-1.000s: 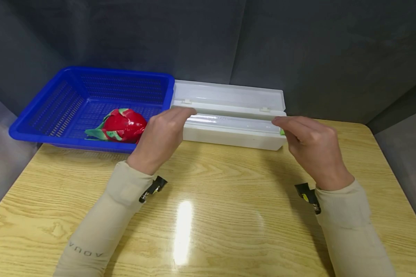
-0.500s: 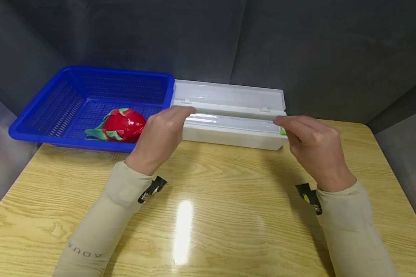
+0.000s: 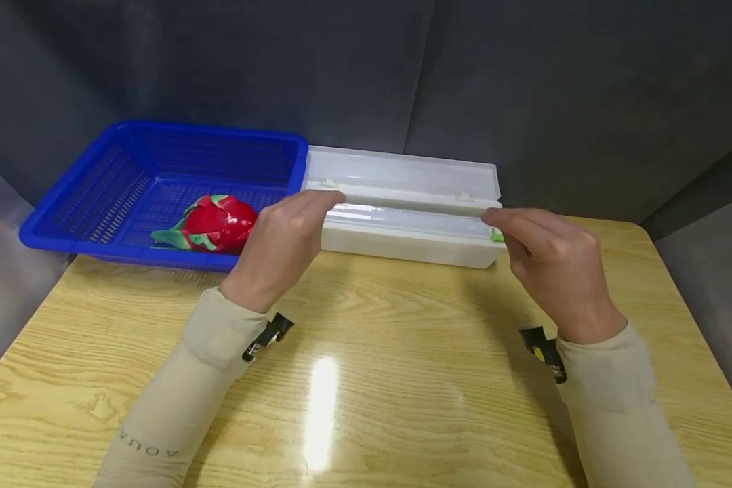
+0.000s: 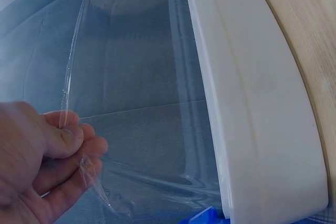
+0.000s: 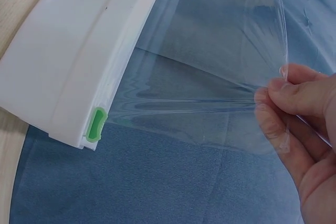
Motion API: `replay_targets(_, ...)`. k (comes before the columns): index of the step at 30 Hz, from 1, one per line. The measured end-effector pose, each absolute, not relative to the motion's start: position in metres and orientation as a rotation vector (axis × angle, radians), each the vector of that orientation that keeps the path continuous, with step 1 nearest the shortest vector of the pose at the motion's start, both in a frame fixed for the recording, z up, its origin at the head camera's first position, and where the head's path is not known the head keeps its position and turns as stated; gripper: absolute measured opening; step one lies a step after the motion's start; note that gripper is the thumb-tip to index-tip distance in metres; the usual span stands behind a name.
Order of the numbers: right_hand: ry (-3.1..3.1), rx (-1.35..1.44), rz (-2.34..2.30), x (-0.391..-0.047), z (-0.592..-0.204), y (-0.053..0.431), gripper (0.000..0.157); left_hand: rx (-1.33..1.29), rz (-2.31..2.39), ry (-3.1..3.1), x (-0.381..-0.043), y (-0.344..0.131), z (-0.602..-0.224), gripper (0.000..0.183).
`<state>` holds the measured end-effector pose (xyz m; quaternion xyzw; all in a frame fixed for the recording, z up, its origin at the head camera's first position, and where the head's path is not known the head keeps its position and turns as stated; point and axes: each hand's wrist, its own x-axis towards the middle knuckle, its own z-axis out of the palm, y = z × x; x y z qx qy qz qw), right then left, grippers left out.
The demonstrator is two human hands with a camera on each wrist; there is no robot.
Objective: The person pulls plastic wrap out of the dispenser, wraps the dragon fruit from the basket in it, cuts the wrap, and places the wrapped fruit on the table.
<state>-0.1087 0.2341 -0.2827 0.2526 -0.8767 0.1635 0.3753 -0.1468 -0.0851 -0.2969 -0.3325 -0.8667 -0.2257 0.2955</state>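
A sheet of clear cling film (image 4: 142, 66) stretches up from a long white cling film dispenser box (image 3: 409, 246), whose lid (image 3: 402, 169) stands open at the back. My left hand (image 3: 283, 237) pinches the film's left corner between thumb and fingers, a loose wrinkled end hanging below in the left wrist view. The right corner is pinched by my right hand (image 3: 552, 264); creases run from those fingertips to the box in the right wrist view. A green slider (image 5: 96, 124) sits at the box's right end. Between both hands the film's edge is taut.
A blue plastic basket (image 3: 49, 234) stands left of the box, its rim against the box's end. In it lies a red dragon fruit (image 3: 219, 224) with green tips. Dark cloth (image 3: 555, 102) hangs behind the wooden table (image 3: 390, 379).
Both hands keep their pinch on the cling film and stay almost in place. The head view has tilted very slightly, so the whole scene sits a little lower.
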Motion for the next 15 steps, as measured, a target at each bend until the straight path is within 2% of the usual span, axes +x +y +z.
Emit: replay_targets(15, -2.218, 0.652, 0.434, -0.1058, -0.2796, 0.2333, 0.032, -0.882, -0.587, -2.261, -0.1437, -0.0853, -0.2938, 0.026)
